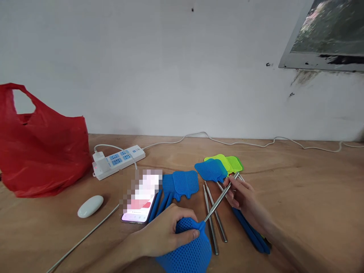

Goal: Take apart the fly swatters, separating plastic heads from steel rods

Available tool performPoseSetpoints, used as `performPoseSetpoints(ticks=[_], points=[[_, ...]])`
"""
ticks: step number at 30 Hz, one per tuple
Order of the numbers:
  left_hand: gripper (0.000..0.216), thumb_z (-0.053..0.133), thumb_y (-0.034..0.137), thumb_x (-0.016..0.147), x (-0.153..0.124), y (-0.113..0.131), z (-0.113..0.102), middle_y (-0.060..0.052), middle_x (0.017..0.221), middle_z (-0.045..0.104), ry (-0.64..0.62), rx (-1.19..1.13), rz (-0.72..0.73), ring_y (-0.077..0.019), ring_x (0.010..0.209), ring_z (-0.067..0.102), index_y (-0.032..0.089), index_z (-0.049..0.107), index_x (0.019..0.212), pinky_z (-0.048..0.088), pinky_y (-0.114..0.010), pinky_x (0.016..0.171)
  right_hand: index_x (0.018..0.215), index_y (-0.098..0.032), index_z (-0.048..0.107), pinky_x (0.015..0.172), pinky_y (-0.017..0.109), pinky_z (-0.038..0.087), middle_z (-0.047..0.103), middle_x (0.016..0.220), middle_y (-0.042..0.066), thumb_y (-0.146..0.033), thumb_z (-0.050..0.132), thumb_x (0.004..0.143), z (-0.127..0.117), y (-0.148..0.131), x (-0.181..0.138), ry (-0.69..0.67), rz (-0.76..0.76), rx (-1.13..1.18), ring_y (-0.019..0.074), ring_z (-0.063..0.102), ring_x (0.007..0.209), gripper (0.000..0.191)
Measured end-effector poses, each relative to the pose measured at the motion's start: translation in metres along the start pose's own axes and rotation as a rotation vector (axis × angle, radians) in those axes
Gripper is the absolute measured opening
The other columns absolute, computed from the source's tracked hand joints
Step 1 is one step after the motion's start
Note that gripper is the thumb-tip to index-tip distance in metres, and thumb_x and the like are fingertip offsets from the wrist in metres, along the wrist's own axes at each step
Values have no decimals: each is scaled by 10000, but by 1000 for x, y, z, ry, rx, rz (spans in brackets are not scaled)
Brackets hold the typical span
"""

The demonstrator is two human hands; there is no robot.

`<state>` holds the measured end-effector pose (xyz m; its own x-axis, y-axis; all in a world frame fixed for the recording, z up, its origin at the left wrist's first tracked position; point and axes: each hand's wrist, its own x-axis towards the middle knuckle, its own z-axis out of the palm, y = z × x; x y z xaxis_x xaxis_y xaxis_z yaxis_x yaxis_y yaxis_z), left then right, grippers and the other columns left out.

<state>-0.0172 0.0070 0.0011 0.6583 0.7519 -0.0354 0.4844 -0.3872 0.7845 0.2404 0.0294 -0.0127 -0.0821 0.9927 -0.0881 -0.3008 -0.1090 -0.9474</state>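
Note:
My left hand [170, 233] is closed on the blue mesh head of a fly swatter [190, 252], thumb on top near its neck. From that neck a metal rod [218, 201] slants up to the right. The fingers of my right hand [240, 191] pinch the rod near its far end. Beneath the held rod lie two loose metal rods [210, 220]. Blue swatter heads [184, 182] rest beyond my left hand, beside blue handles [160, 204]. Another blue head [212, 170] overlaps lime green heads [224, 162] beyond my right hand. More blue handles [251, 231] lie under my right forearm.
A lit phone [140, 197], partly blurred, lies left of the swatters. Further left are a white mouse [90, 206], a white power strip [119, 161] with cables, and a red plastic bag [45, 151]. A white cable [233, 144] runs along the wall [170, 76].

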Motion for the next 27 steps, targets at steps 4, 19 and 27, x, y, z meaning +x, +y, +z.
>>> performPoseSetpoints(ticks=[4, 19, 27], points=[[248, 581, 410, 945, 2, 0, 1, -4, 880, 700, -4, -37, -10, -199, 857, 612, 197, 703, 916, 425, -297, 796, 844, -182, 679, 452, 212, 213, 512, 597, -38, -598, 759, 791, 0, -1, 1, 43, -25, -34, 58, 357, 466, 427], [238, 637, 437, 902, -2, -6, 3, -13, 923, 701, 8, -50, -61, -217, 916, 604, 215, 718, 932, 440, -316, 840, 801, -173, 693, 409, 183, 285, 571, 593, -14, -535, 701, 845, -3, 4, 1, -75, 39, -52, 72, 448, 460, 365], [280, 647, 472, 876, -1, -4, -3, -3, 869, 653, 31, -39, -111, -205, 869, 590, 201, 714, 854, 428, -301, 794, 898, -172, 735, 379, 172, 379, 621, 618, -3, -565, 711, 853, -5, 11, 2, -155, 27, -60, 108, 589, 481, 396]])
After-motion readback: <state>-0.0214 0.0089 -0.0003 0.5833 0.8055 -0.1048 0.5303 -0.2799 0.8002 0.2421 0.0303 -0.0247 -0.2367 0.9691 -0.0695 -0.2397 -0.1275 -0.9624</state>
